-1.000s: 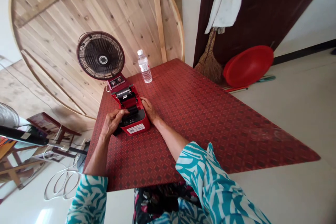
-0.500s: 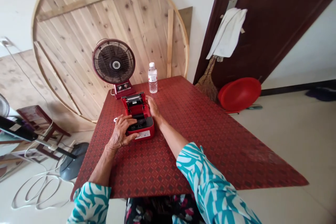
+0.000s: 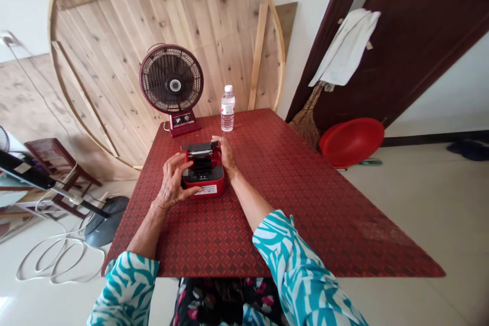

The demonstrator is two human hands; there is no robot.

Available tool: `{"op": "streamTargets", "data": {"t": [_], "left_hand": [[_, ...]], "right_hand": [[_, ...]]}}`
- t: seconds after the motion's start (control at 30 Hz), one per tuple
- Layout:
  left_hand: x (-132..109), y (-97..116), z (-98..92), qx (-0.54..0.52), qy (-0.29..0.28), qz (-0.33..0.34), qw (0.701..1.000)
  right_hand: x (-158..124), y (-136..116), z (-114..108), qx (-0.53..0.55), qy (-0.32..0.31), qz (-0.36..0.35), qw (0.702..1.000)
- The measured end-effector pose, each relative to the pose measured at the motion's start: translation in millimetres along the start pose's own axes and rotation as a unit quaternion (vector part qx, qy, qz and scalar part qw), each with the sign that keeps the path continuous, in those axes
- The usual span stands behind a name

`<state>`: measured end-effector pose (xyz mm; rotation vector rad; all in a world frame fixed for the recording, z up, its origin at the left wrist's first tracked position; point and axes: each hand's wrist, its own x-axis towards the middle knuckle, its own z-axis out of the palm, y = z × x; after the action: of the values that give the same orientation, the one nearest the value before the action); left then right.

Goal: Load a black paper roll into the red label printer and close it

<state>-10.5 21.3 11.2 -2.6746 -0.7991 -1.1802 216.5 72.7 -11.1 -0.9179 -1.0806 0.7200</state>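
A small red and black label printer [image 3: 204,175] sits on the table, its front turned toward me with a white sticker on it. Its hinged lid [image 3: 200,148] is partly raised and tilted over the black roller area. My left hand [image 3: 173,181] grips the printer's left side, fingers curved over the side and thumb along the front. At the right rear corner, my right hand [image 3: 226,155] has its fingers hooked round the edge of the lid; part of its grip is hidden behind the printer.
Behind the printer stand a table fan [image 3: 171,81] and a water bottle [image 3: 228,109]. The red patterned table [image 3: 286,204] has a floor fan base [image 3: 107,221] and loose cable at its left. A broom [image 3: 307,119] and a red basin [image 3: 351,142] are by the door.
The printer's lid has swung down from nearly upright to a lower tilt, with my right hand at its edge. My left fingers have drawn back from the printer's top toward its side.
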Motion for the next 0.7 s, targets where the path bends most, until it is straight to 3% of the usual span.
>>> {"op": "streamTargets", "data": {"t": [0.13, 0.3, 0.43, 0.7], "left_hand": [[-1.7, -4.0, 2.4, 0.015, 0.022, -0.026, 0.999], [0.6, -7.8, 2.3, 0.018, -0.052, -0.062, 0.997], [1.0, -7.1, 0.8, 0.022, -0.078, -0.082, 0.993], [0.7, 0.6, -0.8, 0.022, -0.063, -0.095, 0.993]], "right_hand": [[-18.5, -7.0, -6.7, -0.039, 0.011, -0.034, 0.999], [-39.7, -5.0, -9.2, -0.068, 0.026, -0.041, 0.996], [-43.6, -4.0, -8.6, -0.074, 0.028, -0.032, 0.996], [-44.2, -3.7, -7.6, -0.081, 0.042, -0.025, 0.996]]}}
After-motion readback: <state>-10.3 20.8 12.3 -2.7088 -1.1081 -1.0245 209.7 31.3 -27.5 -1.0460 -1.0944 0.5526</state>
